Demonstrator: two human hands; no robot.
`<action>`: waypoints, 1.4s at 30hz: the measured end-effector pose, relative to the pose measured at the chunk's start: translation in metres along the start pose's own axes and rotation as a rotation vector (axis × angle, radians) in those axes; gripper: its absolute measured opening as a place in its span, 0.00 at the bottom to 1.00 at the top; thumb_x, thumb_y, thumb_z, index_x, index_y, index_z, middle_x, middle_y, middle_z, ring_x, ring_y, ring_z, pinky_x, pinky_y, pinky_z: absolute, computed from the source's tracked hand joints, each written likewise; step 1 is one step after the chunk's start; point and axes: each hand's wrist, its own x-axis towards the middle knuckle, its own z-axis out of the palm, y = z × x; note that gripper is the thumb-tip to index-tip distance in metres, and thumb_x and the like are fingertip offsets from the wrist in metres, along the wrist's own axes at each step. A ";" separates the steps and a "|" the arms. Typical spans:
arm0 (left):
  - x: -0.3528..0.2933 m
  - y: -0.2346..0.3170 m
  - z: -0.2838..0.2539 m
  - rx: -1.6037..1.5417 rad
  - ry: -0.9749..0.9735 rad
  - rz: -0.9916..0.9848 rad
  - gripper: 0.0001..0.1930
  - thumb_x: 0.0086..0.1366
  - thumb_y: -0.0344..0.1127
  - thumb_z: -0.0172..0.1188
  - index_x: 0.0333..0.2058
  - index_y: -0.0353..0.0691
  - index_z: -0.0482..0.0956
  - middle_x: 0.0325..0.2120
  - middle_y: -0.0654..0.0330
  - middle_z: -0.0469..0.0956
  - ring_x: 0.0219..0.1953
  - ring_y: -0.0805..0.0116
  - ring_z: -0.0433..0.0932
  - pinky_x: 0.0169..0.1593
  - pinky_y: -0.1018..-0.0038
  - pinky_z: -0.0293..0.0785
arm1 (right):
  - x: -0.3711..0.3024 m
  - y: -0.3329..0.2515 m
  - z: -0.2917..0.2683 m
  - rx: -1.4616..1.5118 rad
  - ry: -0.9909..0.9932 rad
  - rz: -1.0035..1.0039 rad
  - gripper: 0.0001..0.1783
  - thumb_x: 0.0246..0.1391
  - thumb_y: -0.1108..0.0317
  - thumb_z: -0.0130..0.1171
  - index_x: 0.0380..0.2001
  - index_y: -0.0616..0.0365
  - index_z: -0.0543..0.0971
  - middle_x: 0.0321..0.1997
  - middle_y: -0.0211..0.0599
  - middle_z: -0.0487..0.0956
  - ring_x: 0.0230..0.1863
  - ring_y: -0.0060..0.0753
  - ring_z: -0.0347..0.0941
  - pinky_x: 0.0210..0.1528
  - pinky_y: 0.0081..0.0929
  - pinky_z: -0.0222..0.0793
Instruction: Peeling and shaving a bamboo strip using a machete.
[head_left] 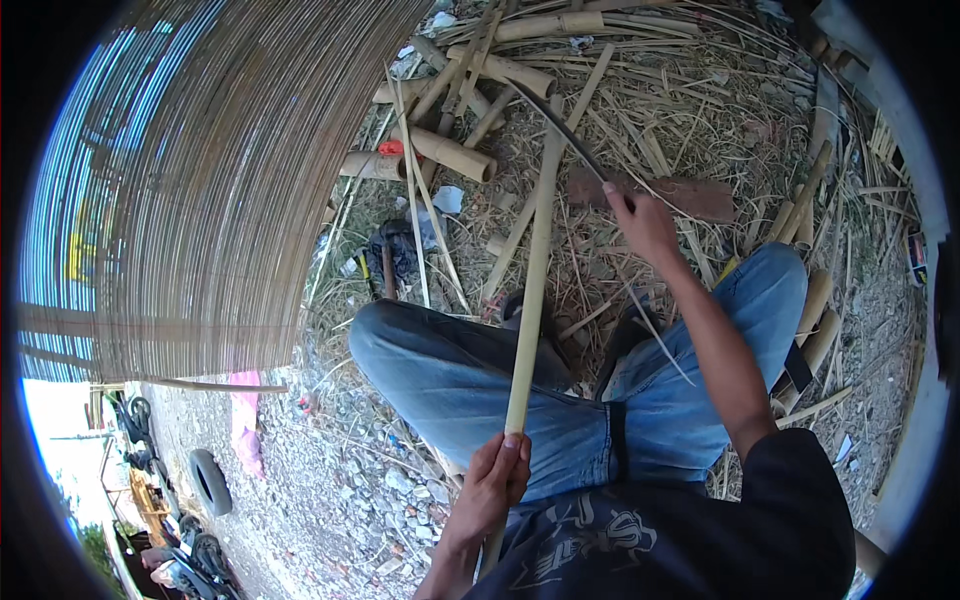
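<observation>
My left hand (490, 484) is closed around the lower end of a long, pale bamboo strip (537, 265). The strip runs up and away from me between my knees to the shavings-strewn ground. In my right hand (645, 228) is a long, dark-bladed knife (578, 147), its handle mostly hidden by my fingers. The blade points up and to the left and crosses the strip near its far part; whether it touches cannot be made out. A thin bamboo sliver (650, 325) hangs below my right hand, by my right leg.
Cut bamboo poles (447, 153) lie beyond my left knee. A brown wooden block (690, 199) rests past my right hand. Shavings cover the ground. A slatted bamboo blind (230, 180) hangs at the left; a tyre (209, 482) and a pink cloth (245, 425) are below it.
</observation>
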 end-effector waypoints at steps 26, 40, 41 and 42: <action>-0.017 0.018 -0.023 0.006 0.057 -0.004 0.39 0.72 0.71 0.24 0.39 0.39 0.70 0.16 0.74 0.56 0.15 0.84 0.49 0.19 0.80 0.44 | 0.027 0.038 0.020 -0.054 0.231 -0.057 0.34 0.63 0.35 0.51 0.26 0.60 0.79 0.17 0.46 0.76 0.23 0.45 0.79 0.25 0.37 0.70; -0.017 -0.004 -0.030 0.126 0.218 0.128 0.28 0.78 0.59 0.35 0.37 0.38 0.71 0.14 0.73 0.56 0.14 0.83 0.51 0.19 0.80 0.48 | -0.014 -0.021 -0.004 0.950 -0.045 0.379 0.28 0.61 0.41 0.60 0.36 0.61 0.80 0.12 0.16 0.58 0.11 0.12 0.54 0.15 0.18 0.52; -0.014 -0.003 -0.028 0.166 0.209 0.151 0.29 0.78 0.60 0.33 0.38 0.38 0.71 0.15 0.73 0.55 0.15 0.84 0.51 0.20 0.80 0.47 | -0.025 -0.043 -0.005 1.018 -0.093 0.340 0.27 0.62 0.43 0.60 0.41 0.61 0.81 0.12 0.16 0.58 0.11 0.10 0.54 0.15 0.17 0.51; -0.010 -0.001 -0.028 0.168 0.212 0.157 0.29 0.78 0.60 0.33 0.38 0.38 0.71 0.15 0.73 0.55 0.15 0.84 0.51 0.20 0.80 0.47 | -0.036 -0.063 -0.005 1.081 -0.145 0.302 0.26 0.63 0.46 0.60 0.45 0.62 0.81 0.12 0.15 0.58 0.11 0.09 0.53 0.15 0.15 0.50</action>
